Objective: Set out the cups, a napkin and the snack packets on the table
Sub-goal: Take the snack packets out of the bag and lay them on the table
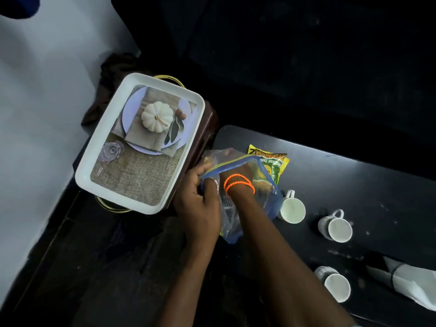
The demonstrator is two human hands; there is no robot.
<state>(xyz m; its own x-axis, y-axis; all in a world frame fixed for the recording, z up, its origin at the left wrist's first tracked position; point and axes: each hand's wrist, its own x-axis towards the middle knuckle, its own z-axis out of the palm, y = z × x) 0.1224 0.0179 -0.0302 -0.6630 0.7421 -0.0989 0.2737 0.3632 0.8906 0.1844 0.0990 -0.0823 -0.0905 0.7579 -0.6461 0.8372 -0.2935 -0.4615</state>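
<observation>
A clear zip bag with a blue rim point(271, 199) stands at the near left corner of the dark table point(354, 185). My left hand point(200, 197) grips the bag's mouth and holds it apart. My right hand point(238, 175) reaches inside the bag up to the wrist, which wears orange bands; its fingers are hidden, and I cannot tell what they hold. A yellow and green snack packet point(271, 161) lies on the table just behind the bag. Three white cups point(292, 210) point(336, 228) point(335, 285) stand on the table to the right. A white napkin point(410, 282) lies at the right edge.
A white tray with a printed pumpkin picture point(139, 142) rests on a dark brown stand with gold handles to the left of the table. A pale wall runs along the left. The floor below is dark.
</observation>
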